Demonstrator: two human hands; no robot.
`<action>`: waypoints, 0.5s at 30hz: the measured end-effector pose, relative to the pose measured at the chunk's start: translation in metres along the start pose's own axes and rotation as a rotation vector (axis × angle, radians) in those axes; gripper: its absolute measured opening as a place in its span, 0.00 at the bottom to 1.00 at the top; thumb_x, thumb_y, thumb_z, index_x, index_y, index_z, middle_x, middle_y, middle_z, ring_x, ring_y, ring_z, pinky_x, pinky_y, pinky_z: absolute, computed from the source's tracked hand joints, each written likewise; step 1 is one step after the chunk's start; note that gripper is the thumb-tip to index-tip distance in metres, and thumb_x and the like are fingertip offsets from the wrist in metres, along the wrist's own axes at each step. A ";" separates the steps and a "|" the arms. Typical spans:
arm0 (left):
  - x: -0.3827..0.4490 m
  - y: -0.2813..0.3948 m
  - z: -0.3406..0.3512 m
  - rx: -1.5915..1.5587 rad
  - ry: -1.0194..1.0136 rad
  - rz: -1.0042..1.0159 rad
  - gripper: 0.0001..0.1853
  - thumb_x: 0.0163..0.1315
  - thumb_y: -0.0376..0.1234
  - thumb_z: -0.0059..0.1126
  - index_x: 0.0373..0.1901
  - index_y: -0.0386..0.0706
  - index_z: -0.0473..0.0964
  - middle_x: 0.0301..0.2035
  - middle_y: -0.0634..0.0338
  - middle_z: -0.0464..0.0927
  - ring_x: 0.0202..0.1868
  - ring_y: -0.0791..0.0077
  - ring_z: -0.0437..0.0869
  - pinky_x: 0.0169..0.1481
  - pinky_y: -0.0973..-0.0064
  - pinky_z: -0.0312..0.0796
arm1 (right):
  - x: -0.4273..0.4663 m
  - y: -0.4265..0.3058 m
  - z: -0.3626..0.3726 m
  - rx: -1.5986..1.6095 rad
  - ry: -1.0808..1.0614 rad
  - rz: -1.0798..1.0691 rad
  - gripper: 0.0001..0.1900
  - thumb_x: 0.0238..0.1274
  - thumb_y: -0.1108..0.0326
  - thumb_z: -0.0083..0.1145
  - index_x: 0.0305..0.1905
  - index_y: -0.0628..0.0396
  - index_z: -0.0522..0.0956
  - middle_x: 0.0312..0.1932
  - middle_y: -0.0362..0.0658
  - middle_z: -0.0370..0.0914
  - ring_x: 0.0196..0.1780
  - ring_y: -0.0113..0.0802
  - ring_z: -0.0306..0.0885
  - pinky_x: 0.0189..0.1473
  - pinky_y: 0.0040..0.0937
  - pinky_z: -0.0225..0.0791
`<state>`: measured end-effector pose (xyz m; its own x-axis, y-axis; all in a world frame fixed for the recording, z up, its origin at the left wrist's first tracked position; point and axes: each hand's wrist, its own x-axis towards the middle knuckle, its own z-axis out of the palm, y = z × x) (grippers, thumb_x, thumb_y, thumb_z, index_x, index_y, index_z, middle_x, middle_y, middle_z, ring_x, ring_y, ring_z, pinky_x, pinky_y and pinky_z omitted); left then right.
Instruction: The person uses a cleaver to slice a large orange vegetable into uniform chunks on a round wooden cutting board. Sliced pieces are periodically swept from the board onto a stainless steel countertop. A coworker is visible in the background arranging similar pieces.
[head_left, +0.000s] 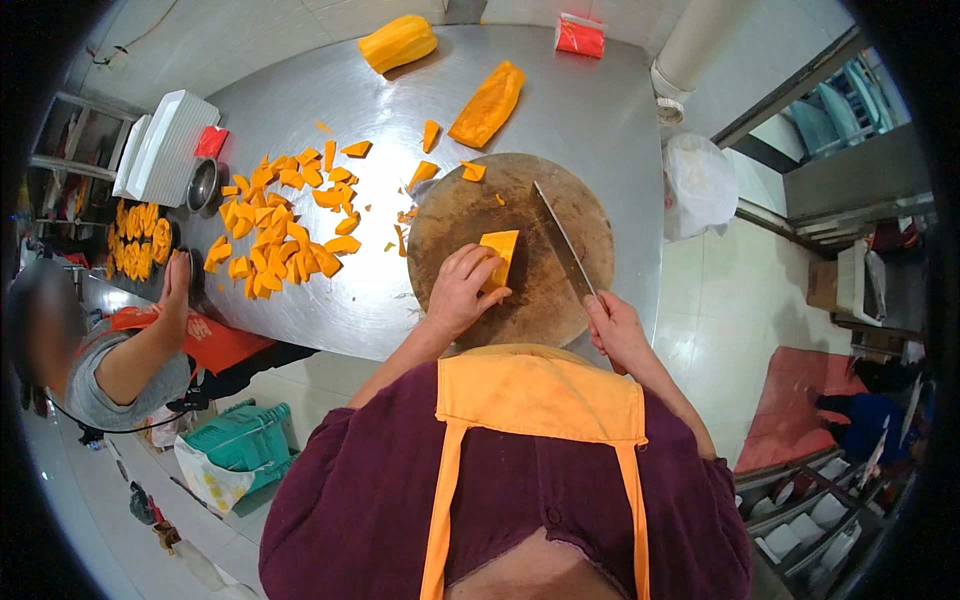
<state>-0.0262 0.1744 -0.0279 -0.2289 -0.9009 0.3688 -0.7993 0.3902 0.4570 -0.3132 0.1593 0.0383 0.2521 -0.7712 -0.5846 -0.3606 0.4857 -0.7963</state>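
Note:
My left hand (466, 289) grips a thick piece of peeled pumpkin (501, 251) on a round wooden chopping board (450, 217). In my right hand (616, 324) is the handle of a cleaver (562, 236); its blade lies over the board's right part, apart from the pumpkin piece. A small pumpkin chunk (472, 172) rests at the board's upper left edge. Many cut chunks (274, 247) are spread over the steel table (360, 97) to the left. Behind the board lies a hollowed pumpkin section (489, 105), with a peeled whole-looking piece (397, 43) farther back.
A co-worker (127, 360) stands at the left, one hand by dark trays of orange pieces (139, 244). White trays (169, 146) and a metal bowl (202, 184) are near. A red packet (580, 37) lies at the back; a white bag (699, 187) hangs right of the table.

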 end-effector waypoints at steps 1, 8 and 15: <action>0.000 -0.002 0.002 -0.020 0.008 -0.003 0.30 0.50 0.43 0.76 0.54 0.45 0.76 0.54 0.55 0.75 0.61 0.52 0.73 0.64 0.60 0.70 | -0.001 -0.003 0.000 -0.009 0.001 0.000 0.16 0.78 0.56 0.50 0.38 0.59 0.71 0.21 0.37 0.68 0.21 0.24 0.67 0.21 0.28 0.62; 0.004 0.008 0.014 -0.048 0.092 -0.086 0.28 0.48 0.44 0.77 0.50 0.45 0.77 0.51 0.55 0.75 0.58 0.51 0.75 0.61 0.58 0.72 | -0.001 -0.003 0.008 -0.166 -0.002 -0.086 0.18 0.77 0.57 0.52 0.47 0.65 0.77 0.24 0.46 0.74 0.27 0.31 0.74 0.31 0.34 0.68; 0.007 -0.002 0.016 0.032 0.080 0.009 0.30 0.47 0.46 0.77 0.50 0.46 0.77 0.50 0.56 0.75 0.56 0.53 0.76 0.60 0.57 0.72 | 0.007 0.005 0.006 -0.251 0.014 -0.143 0.20 0.76 0.56 0.52 0.56 0.65 0.76 0.32 0.57 0.80 0.35 0.43 0.79 0.38 0.38 0.72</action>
<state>-0.0354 0.1645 -0.0390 -0.1922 -0.8786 0.4372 -0.8151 0.3911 0.4275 -0.3083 0.1590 0.0292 0.3047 -0.8310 -0.4654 -0.5341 0.2555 -0.8059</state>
